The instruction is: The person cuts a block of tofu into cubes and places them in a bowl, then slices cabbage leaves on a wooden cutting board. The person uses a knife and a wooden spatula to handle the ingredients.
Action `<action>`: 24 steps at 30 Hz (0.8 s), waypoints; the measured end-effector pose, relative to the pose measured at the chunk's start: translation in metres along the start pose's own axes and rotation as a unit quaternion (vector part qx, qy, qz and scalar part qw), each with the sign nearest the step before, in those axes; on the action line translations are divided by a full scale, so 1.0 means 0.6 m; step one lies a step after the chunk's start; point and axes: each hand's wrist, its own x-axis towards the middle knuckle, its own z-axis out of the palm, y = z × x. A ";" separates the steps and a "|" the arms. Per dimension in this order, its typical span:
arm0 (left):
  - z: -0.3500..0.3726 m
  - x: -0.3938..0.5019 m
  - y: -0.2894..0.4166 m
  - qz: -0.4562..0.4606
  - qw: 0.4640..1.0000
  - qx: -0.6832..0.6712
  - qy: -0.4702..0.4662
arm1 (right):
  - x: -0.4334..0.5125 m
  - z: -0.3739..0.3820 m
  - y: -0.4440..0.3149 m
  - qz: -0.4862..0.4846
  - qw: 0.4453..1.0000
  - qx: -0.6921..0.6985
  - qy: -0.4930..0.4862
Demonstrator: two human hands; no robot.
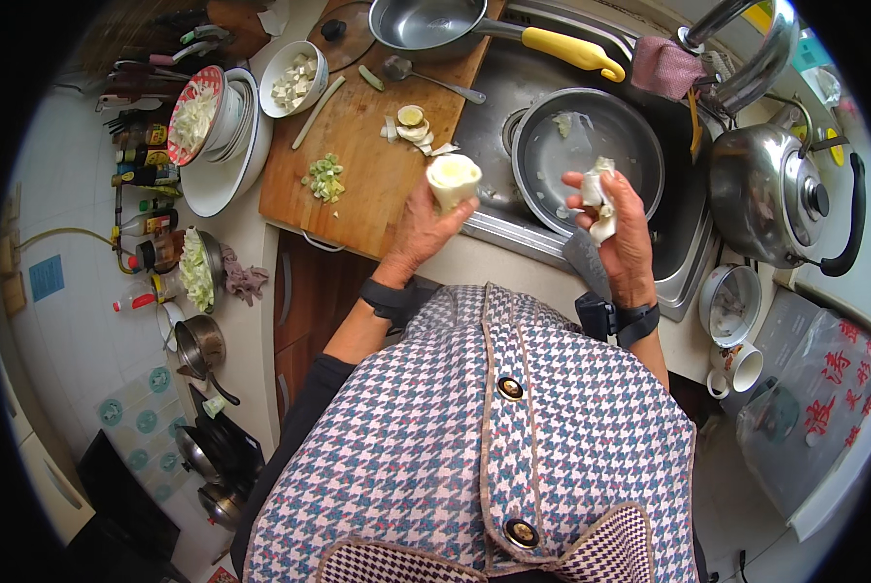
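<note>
My left hand (424,229) grips a thick pale vegetable stem (453,181), its cut end facing up, near the right edge of the wooden cutting board (373,197). Crumpled whitish leaf pieces (598,191) are pinched in the fingers of my right hand (623,226), above the near rim of a metal basin (588,120) in the sink. A few scraps cling inside that basin. On the board lie trimmed slices and peel (410,125), a small heap of chopped green-white pieces (324,178) and a thin pale stalk (318,113). The exact kind of vegetable is unclear.
A frying pan (426,22) with a yellow handle (570,51) spans board and sink. A metal spoon (435,80) and a bowl of white cubes (294,81) are at the board's far side. A steel kettle (759,197) stands right of the sink, with stacked bowls (224,138) left.
</note>
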 end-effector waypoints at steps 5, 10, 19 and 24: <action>-0.061 0.057 -0.021 0.015 0.955 -0.272 0.116 | 0.063 0.037 0.076 0.103 0.993 -0.059 -0.007; -0.098 0.136 -0.062 -0.022 0.919 -0.377 0.112 | 0.138 0.067 0.165 0.107 0.987 -0.075 0.090; -0.071 0.154 -0.071 0.002 0.966 -0.257 -0.013 | 0.206 0.091 0.245 0.130 0.987 0.021 0.092; -0.035 0.137 -0.047 0.012 0.974 -0.226 -0.005 | 0.223 0.111 0.254 0.124 0.983 0.106 0.088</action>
